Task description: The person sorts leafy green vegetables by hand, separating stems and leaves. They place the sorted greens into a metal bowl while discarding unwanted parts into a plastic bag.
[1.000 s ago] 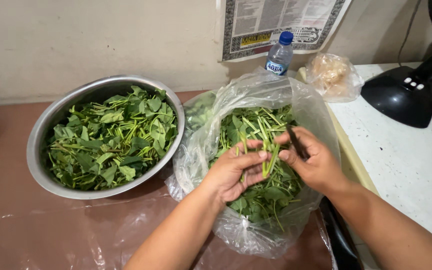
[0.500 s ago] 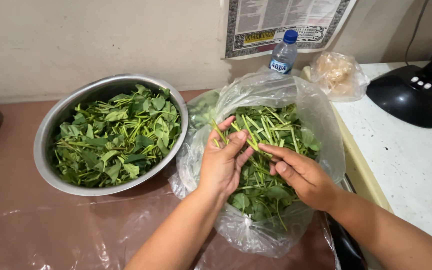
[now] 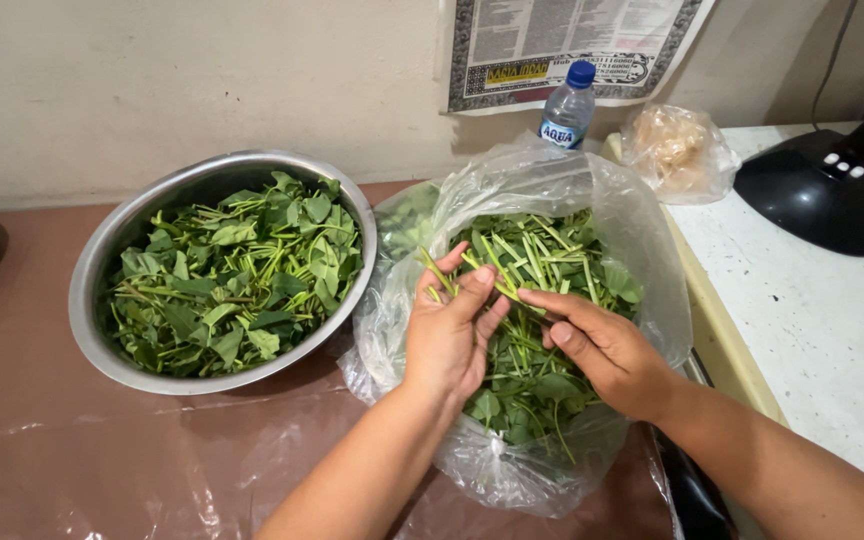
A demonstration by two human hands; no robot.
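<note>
Both hands work inside the bag [image 3: 642, 230] at frame centre. Left hand [image 3: 449, 335] curls its fingers around a few green stems [image 3: 452, 275], held between thumb and fingertips; the back of the hand hides exactly how many. Right hand [image 3: 607, 350] pinches the same stems lower down, its fingers pointing left, fingertips partly buried among the greens [image 3: 537, 250], so its grip is hard to make out. The bag's lower part bunches under the wrists, and its far side is cloudy. To the left, just beside the bag, sits a bowl [image 3: 92, 300] heaped with leaves [image 3: 232, 285]. A bottle [image 3: 567, 105] stands behind the bag, its base hidden. At the upper right, a black fan base [image 3: 822, 195] is cut off by the frame.
</note>
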